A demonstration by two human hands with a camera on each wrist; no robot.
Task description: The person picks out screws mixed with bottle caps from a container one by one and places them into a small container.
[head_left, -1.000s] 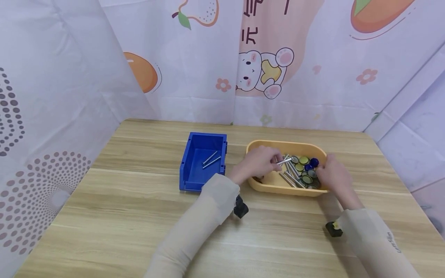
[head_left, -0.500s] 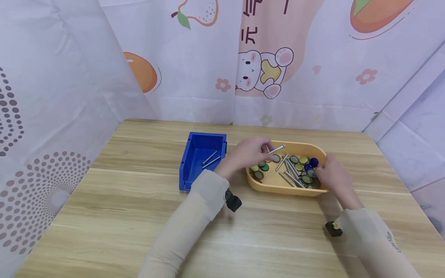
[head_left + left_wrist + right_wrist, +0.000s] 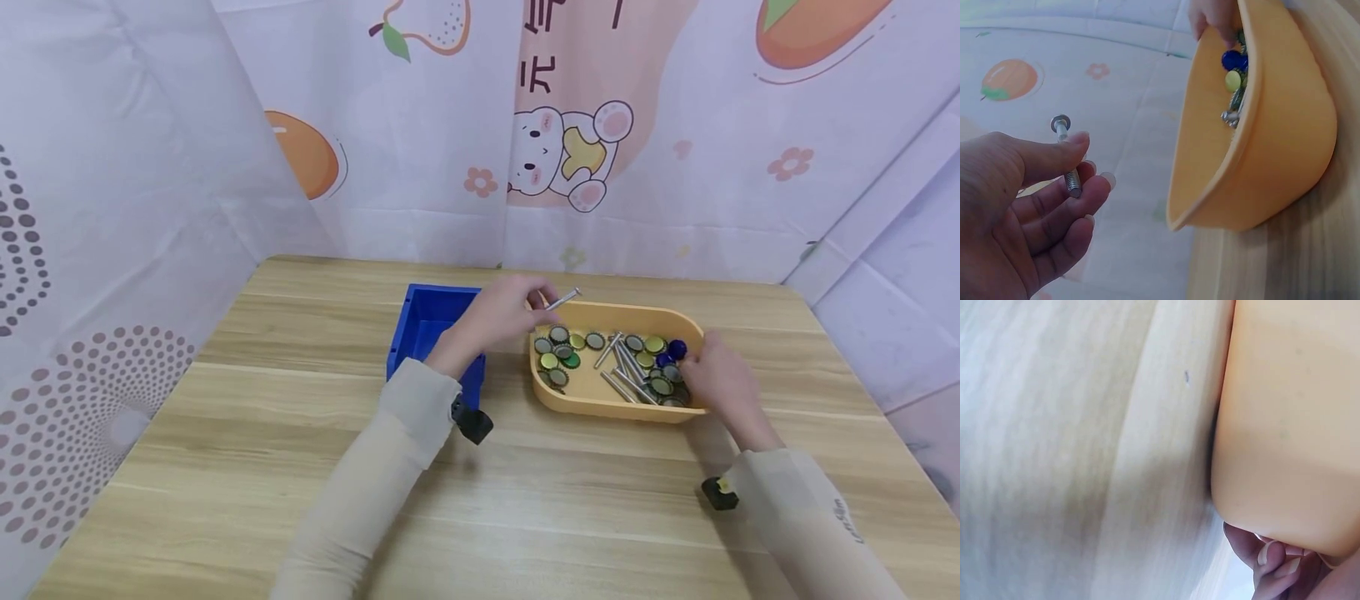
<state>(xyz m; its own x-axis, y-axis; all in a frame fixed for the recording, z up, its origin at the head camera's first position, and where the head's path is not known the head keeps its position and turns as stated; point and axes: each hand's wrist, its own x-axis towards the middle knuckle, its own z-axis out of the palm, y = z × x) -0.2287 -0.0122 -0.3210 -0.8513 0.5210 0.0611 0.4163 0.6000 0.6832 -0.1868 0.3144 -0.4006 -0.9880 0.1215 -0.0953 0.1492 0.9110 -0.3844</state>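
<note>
My left hand [image 3: 498, 312] pinches a silver bolt [image 3: 566, 298] between thumb and fingers, above the gap between the two bins. In the left wrist view the head and threaded end of the bolt [image 3: 1072, 182] stick out past the thumb. My right hand [image 3: 722, 379] grips the right end of the yellow-orange bin [image 3: 600, 407]; in the right wrist view its fingers [image 3: 1272, 559] curl at the wall. Several bolts [image 3: 626, 387] lie in the middle of that bin. The blue bin [image 3: 408, 329] stands to its left, its inside partly hidden by my left hand and forearm.
Bottle caps lie at both ends of the yellow-orange bin, among them a green cap [image 3: 572, 361] at left and a dark blue cap [image 3: 677, 349] at right. Both bins stand on a wooden table [image 3: 562, 500]. A printed curtain [image 3: 420, 225] hangs behind it.
My left hand has lifted the bolt out of the yellow-orange bin and moved left and back, uncovering the caps at that bin's left end. My right hand has stayed in place.
</note>
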